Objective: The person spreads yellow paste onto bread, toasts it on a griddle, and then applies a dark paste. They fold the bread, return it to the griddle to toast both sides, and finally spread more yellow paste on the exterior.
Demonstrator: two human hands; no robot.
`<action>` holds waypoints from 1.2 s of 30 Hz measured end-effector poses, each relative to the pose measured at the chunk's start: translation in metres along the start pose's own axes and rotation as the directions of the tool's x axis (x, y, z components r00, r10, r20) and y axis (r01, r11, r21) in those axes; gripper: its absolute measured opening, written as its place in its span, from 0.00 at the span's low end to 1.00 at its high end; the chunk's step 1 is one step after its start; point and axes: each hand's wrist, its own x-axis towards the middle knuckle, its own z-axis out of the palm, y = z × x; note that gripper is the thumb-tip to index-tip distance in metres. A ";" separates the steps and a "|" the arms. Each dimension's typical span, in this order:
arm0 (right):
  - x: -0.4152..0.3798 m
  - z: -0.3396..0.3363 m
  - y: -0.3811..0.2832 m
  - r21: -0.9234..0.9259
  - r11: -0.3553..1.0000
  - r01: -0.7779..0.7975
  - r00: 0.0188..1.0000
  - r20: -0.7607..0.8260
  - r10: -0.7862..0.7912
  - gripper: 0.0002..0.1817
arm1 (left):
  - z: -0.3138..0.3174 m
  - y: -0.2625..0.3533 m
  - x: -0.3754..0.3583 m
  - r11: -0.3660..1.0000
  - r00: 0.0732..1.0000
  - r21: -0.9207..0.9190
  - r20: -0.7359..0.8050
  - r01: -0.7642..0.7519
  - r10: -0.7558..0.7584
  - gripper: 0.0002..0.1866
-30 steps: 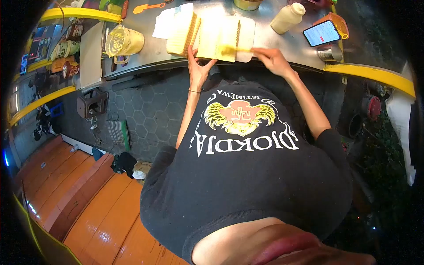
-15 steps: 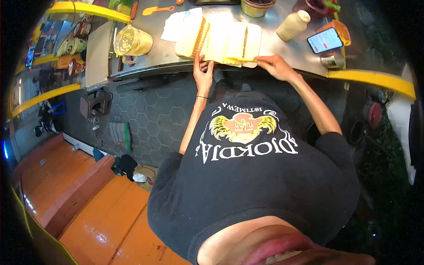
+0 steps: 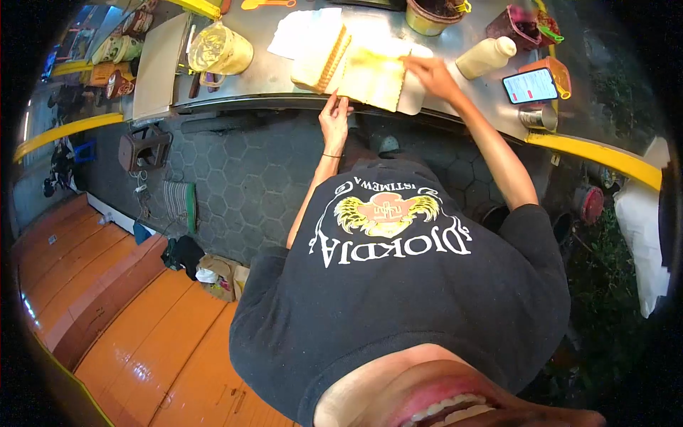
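A thick block of bread (image 3: 316, 60) with a ridged brown cut side lies on the metal counter. Beside it is a flat bread slab (image 3: 373, 75), yellowish on top, reaching over the counter's near edge. My right hand (image 3: 434, 77) has its fingers closed at the slab's far right corner and seems to pinch the bread; the fingertips are partly hidden. My left hand (image 3: 334, 122) is below the near edge, where block and slab meet, fingertips up against the bread, thumb and fingers slightly apart. A pale board (image 3: 413, 99) shows right of the slab.
A smeared tub (image 3: 220, 50) stands at left. To the right are a cream-coloured bottle (image 3: 487, 57), a lit phone (image 3: 530, 85), a metal can (image 3: 538, 116) and a dark red container (image 3: 514, 27). Behind the bread sits a brown-filled tub (image 3: 430, 18). Yellow rails (image 3: 597, 153) edge the counter.
My right hand has moved away from the near edge towards the far right corner. The right part of the bread now lies over the middle, baring the board. The view has shifted slightly.
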 end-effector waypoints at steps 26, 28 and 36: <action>-0.044 0.014 -0.023 -0.157 0.983 0.093 0.951 0.306 -0.041 0.17 | -0.009 -0.003 0.006 0.910 0.962 -0.316 0.128 0.268 -0.240 0.21; -0.020 0.006 -0.014 -0.080 0.995 0.062 0.995 0.083 -0.055 0.17 | -0.006 0.001 0.007 0.919 0.967 -0.303 0.119 0.251 -0.224 0.21; -0.029 0.010 -0.020 -0.058 0.997 0.057 0.929 0.370 -0.032 0.17 | -0.008 0.002 0.003 0.941 0.968 -0.233 0.109 0.245 -0.225 0.21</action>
